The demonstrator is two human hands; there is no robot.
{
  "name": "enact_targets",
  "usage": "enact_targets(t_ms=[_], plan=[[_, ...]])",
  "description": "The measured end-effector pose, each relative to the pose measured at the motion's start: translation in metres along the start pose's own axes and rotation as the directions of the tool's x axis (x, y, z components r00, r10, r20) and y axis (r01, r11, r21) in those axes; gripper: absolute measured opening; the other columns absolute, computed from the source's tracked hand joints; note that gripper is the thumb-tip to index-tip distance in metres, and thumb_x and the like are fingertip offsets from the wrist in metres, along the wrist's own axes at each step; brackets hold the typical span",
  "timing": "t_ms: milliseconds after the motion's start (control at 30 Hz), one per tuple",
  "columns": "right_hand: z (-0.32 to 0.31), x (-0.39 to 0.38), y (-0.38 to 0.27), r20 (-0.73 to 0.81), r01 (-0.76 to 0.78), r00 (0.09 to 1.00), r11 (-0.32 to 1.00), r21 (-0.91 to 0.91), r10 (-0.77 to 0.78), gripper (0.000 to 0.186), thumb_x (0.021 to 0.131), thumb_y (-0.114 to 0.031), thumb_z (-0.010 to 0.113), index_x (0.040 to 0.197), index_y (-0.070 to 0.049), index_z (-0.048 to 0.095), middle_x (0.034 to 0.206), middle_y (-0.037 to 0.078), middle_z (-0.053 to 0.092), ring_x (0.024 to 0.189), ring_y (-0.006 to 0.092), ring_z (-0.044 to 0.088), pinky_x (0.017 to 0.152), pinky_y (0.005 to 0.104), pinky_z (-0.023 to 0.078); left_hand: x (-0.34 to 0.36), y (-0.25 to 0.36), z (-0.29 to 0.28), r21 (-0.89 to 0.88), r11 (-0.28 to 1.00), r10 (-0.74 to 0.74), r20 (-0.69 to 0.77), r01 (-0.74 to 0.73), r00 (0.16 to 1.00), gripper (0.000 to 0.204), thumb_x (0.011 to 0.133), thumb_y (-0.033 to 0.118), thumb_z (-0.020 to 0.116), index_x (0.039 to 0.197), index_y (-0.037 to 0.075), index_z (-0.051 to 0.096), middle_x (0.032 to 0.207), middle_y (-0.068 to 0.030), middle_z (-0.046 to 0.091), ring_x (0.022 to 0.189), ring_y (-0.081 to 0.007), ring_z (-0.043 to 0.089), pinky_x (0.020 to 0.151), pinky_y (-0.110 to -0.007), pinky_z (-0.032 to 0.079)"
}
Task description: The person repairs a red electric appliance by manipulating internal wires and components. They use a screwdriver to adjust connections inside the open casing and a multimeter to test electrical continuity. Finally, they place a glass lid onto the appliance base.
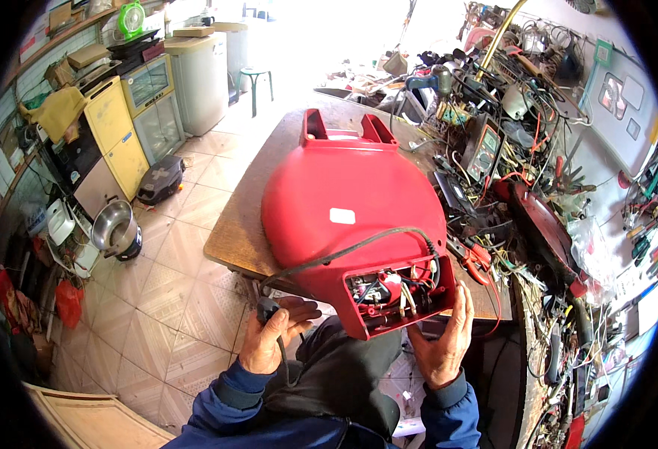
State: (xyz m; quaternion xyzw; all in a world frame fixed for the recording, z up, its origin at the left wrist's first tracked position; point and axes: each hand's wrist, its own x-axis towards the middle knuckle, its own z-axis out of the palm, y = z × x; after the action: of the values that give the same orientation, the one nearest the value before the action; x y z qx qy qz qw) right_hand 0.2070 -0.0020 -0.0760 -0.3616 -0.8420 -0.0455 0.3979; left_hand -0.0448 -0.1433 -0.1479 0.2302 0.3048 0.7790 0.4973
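A large round red appliance (359,194) rests on the wooden table, underside up, with a small white label on it. Its box-shaped end juts over the near table edge and lies open, showing wires and small parts (389,290) inside. From there a dark power cord (329,254) arcs left over the shell. My left hand (275,335) has its thumb against the black plug-like end (267,308) of that cord, fingers partly extended. On the other side, my right hand (443,340) grips the box's near right corner, thumb below and fingers along the side.
Red-handled pliers (473,258), a multimeter (485,153) and tangled cables crowd the table's right side. A round dark red pan-like part (542,232) leans there. Left on the tiled floor are a steel pot (116,228) and a black case (161,179); a green stool (256,82) stands farther back.
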Motion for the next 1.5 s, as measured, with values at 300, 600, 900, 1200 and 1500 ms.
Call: enact_targets(t_ms=[300,600,900,1200,1500], plan=[[0.019,-0.014,0.007,-0.043,-0.051,0.997,0.988,0.145,0.058,0.106,0.067,-0.009,0.093,0.151,0.010,0.030,0.127,0.032,0.061,0.111,0.0450,0.065,0.096,0.0446,0.053,0.001,-0.008,0.018,-0.037,0.998,0.058,0.040,-0.056,0.998,0.061,0.102,0.030,0.060,0.147,-0.005,0.039,0.141,-0.0258,0.056,0.128,-0.0360,0.058,0.103,-0.045,0.048],[0.023,-0.015,0.010,-0.067,-0.061,0.995,0.980,0.189,0.075,0.104,0.066,-0.005,0.091,0.151,0.009,0.034,0.127,0.029,0.062,0.112,0.0402,0.067,0.095,0.0409,0.055,0.003,-0.013,0.021,-0.046,0.994,0.098,0.035,-0.097,0.995,0.055,0.101,0.024,0.061,0.146,-0.001,0.043,0.140,-0.0243,0.057,0.130,-0.0359,0.057,0.103,-0.044,0.049],[0.025,-0.014,0.012,-0.119,-0.044,0.991,0.981,0.189,0.068,0.101,0.067,-0.007,0.091,0.150,0.007,0.037,0.123,0.029,0.064,0.109,0.0400,0.068,0.093,0.0416,0.056,0.008,-0.013,0.026,-0.051,0.994,0.099,-0.028,-0.100,0.995,0.050,0.099,0.028,0.065,0.139,0.001,0.050,0.133,-0.0198,0.061,0.123,-0.0317,0.060,0.103,-0.044,0.050],[0.019,-0.010,0.010,-0.095,-0.066,0.991,0.965,0.254,0.093,0.097,0.069,-0.010,0.092,0.148,0.008,0.039,0.121,0.027,0.066,0.106,0.0396,0.069,0.090,0.0415,0.057,0.015,-0.014,0.032,-0.015,0.983,0.180,-0.090,-0.182,0.980,0.041,0.099,0.025,0.065,0.132,0.003,0.056,0.125,-0.0179,0.065,0.115,-0.0305,0.064,0.102,-0.045,0.051],[0.030,-0.020,-0.012,-0.145,0.006,0.989,0.954,0.301,0.039,0.091,0.070,-0.012,0.091,0.145,0.008,0.043,0.118,0.030,0.066,0.103,0.0414,0.071,0.087,0.0425,0.058,0.013,-0.001,0.016,0.012,0.964,0.265,-0.142,-0.266,0.954,0.037,0.100,0.020,0.062,0.133,0.004,0.059,0.131,-0.0118,0.065,0.122,-0.0254,0.060,0.106,-0.044,0.048]])
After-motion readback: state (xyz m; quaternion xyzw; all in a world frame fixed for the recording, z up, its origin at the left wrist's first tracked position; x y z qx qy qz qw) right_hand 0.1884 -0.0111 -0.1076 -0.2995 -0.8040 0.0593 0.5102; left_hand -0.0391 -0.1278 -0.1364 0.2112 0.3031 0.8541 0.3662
